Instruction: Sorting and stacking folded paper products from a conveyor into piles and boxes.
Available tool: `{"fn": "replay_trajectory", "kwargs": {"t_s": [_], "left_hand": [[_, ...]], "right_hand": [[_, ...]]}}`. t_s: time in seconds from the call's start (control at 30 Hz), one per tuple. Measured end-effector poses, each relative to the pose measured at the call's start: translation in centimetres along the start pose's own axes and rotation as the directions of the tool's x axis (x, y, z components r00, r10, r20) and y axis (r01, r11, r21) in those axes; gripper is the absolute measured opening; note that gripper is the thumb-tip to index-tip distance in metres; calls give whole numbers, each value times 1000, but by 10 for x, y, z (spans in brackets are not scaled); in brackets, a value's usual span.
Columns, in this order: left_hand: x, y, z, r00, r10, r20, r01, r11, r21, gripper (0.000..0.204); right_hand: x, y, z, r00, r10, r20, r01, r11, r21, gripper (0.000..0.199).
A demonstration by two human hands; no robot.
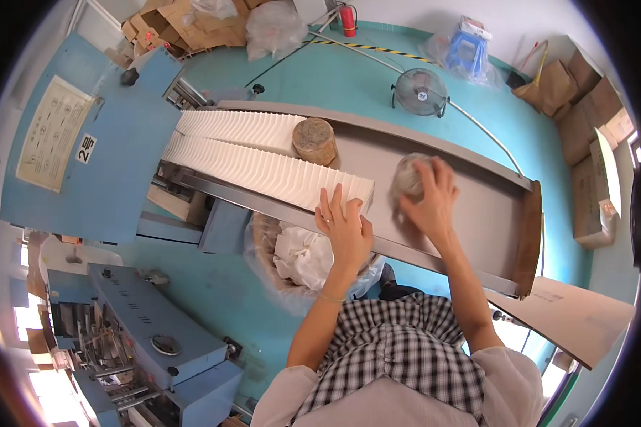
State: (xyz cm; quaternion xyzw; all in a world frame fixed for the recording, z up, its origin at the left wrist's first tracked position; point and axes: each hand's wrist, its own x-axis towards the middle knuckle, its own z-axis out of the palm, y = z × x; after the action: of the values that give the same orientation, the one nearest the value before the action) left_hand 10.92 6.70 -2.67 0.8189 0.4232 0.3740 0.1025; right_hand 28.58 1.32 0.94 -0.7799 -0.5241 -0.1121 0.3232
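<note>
Near white row [263, 169]: thin folded pieces, probably paper, set on edge side by side along the near side of the tray; packed this close, they seem to prop one another up.
Left hand [343, 226]: fingers a little spread and unclenched, tips resting on the near row by its open end, presumably to stop the last pieces toppling.
Right hand [432, 198]: fingers curled over a round grey lump [408, 178], apparently grasping it; blur hides the exact grip. It is held low over the tray, apart from both rows.
Brown cylinder [315, 141]: upright against the end of the far row, likely a weight doing there what the left hand does nearer by.
Far white row [238, 122]: beside the near one, shorter, touched by neither hand.
Tray [481, 220]: long, grey, raised edges, which probably keep the rows from sliding off sideways.
Lined bin [283, 297]: below the tray, holding crumpled white material; a handy spot for scraps, I judge.
Blue machine [128, 206]: at the rows' left end, so it likely feeds them out.
Fan [421, 92]: on the floor beyond the tray.
</note>
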Motion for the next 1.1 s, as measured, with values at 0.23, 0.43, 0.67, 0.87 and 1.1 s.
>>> {"fn": "replay_trajectory", "kwargs": {"t_s": [0.23,0.43,0.67,0.87,1.1], "left_hand": [[-3,4,-1,996,-28,82,26,999,27,32],[-5,2,-4,995,-44,94,43,999,15,32],[-5,3,-7,994,-45,96,43,999,32,35],[-5,9,-6,993,-50,103,46,998,42,36],[-9,-6,-24,996,-94,4,94,996,7,49]], "right_hand": [[-1,-14,9,954,-93,285,-80,837,541,29],[12,1,45,883,-151,444,-231,683,693,28],[23,12,53,799,-254,546,-245,691,680,25],[32,15,47,821,-222,526,-219,728,650,30],[-19,-25,24,842,9,540,-353,767,537,49]]}}
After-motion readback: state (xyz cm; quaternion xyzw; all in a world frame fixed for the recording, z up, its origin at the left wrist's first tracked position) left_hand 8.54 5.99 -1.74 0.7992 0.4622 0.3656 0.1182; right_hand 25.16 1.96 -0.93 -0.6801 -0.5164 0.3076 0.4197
